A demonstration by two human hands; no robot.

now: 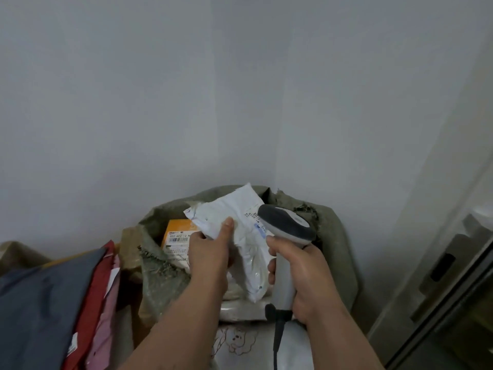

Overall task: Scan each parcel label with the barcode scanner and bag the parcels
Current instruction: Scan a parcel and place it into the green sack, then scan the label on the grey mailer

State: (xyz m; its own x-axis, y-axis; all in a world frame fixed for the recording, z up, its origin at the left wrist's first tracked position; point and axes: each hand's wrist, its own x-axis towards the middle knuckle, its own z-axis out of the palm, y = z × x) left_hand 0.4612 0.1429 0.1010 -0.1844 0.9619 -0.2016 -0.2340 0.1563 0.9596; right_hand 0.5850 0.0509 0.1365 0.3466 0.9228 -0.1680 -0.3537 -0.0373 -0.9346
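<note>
The woven sack [162, 273] sits at the bottom centre w/ its mouth open toward the camera, backed into a corner of the pale wall [186, 89]. Just above the sack's mouth the left hand [210, 252] holds a white parcel [240, 236]: thumb pressed flat on the parcel's front face, the other fingers behind it & hidden, so the grip is clamped on the parcel's left part. The parcel is crumpled, tilted, upper corner pointing up & away; its printed label [256, 220] lies on the upper right part of the face, text too blurred to read. Right of the parcel, also over the sack, the right hand [306, 276] is wrapped tight round the handle of a barcode scanner [288, 228], fingers closed on the grip. Scanner has a light grey body & dark top; its head is just beside the label, overlapping the parcel's right edge from this view, can't tell if touching. A dark cable [277, 340] runs down from the handle base toward the bottom edge. Inside the sack, left of the held parcel, lies an orange box [176, 231] w/ a white label facing up, partly hidden behind the left hand. Left of the sack is a stack of soft packages: grey-blue bag [40, 311] in front, red one [90, 297] & pink one [106, 321] between it & the sack. Below the sack, near the forearms, pale fabric w/ a cartoon print [237, 340]. Far right of the sack, a metal door frame [440, 289].
</note>
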